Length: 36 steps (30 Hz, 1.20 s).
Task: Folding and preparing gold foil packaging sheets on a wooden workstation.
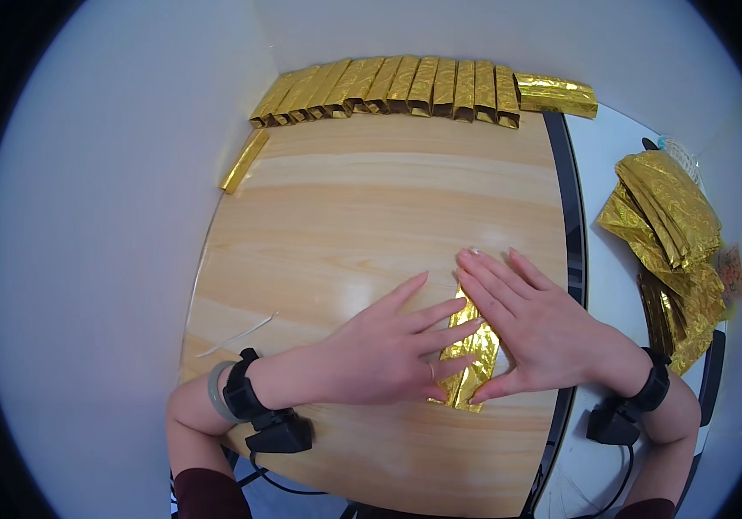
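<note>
Wooden tabletop [345,225], light grain, set against a white wall. Far left edge: one gold foil packet [244,161] lying apart, aslant. Near left edge: thin white strip [237,336]. Back edge: row of folded gold foil packets [388,86], overlapping side by side, a further one [556,93] laid crosswise at the right end. Centre front: left hand [384,350], fingers spread flat, gripping nothing, pressing on a gold foil bag [471,356] lying on the tabletop; right hand [539,333], likewise flat and open, pressing its right side. Both wrists carry black bands. Right: white side table [613,277] bearing a loose pile of gold foil bags [669,216].
</note>
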Available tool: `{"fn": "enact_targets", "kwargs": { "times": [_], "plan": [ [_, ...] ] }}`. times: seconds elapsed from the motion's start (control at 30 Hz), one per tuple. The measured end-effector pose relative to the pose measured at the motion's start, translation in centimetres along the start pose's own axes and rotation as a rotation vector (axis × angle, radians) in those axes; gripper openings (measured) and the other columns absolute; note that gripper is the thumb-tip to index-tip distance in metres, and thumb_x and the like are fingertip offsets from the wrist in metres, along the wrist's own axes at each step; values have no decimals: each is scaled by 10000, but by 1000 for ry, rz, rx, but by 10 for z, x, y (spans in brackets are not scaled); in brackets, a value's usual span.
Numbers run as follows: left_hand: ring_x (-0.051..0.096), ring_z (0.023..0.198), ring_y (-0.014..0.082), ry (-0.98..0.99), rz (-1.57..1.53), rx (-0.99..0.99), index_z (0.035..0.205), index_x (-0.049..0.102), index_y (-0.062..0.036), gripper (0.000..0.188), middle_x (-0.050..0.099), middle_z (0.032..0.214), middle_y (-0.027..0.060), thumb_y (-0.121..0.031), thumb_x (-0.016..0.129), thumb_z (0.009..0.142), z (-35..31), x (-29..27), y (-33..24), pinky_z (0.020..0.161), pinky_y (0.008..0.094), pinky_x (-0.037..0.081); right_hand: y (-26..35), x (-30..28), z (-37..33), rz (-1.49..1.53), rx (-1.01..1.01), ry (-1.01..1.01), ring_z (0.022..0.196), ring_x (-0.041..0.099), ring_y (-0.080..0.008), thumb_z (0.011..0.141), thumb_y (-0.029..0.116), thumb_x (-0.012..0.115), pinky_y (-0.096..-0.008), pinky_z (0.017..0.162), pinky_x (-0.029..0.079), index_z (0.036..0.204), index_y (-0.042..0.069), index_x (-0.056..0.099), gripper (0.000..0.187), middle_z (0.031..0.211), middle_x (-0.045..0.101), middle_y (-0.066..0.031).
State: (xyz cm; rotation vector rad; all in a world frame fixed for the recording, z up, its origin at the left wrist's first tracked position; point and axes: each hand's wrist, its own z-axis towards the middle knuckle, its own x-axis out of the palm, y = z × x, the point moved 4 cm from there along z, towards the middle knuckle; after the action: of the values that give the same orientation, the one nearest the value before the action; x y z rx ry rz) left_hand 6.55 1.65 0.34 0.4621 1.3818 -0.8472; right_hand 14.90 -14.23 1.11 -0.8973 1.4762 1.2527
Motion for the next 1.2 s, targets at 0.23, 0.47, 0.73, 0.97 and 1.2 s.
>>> {"fn": "enact_targets", "kwargs": {
  "times": [0.23,0.47,0.73,0.97,1.2],
  "plan": [
    [418,1329,275,-39,-3,19,1178,642,-259,424,482,1409,63,-393,697,780,0,-2,-8,1050,591,339,1,-1,0,4,27,-12,1434,223,-343,774,672,598,-475,1175,143,1441,-94,234,1079,1517,240,-263],
    [405,1346,218,-1,-46,-68,1263,571,-110,554,467,1425,67,-401,685,805,-1,-2,-7,1070,583,310,3,0,2,27,46,10,1436,212,-357,779,638,614,-486,1173,135,1435,-105,232,1063,1510,234,-285],
    [383,1370,224,23,-147,-65,1268,564,-85,520,447,1439,120,-355,668,836,-3,4,-9,1102,459,322,2,-2,3,52,53,41,1442,197,-355,789,602,623,-491,1174,120,1449,-95,203,1048,1519,215,-285],
    [443,1315,302,11,68,-22,1238,564,-8,445,477,1388,198,-282,597,889,-2,-6,-25,1076,417,366,0,0,1,15,73,41,1447,194,-334,792,631,599,-500,1172,119,1461,-73,204,1048,1528,216,-266],
    [513,1249,315,-42,225,-11,1157,592,83,447,566,1272,228,-287,569,907,-4,-4,-42,1049,404,401,1,0,1,-30,54,24,1448,205,-312,787,679,575,-499,1169,131,1461,-63,221,1063,1530,233,-247]
  ]
}}
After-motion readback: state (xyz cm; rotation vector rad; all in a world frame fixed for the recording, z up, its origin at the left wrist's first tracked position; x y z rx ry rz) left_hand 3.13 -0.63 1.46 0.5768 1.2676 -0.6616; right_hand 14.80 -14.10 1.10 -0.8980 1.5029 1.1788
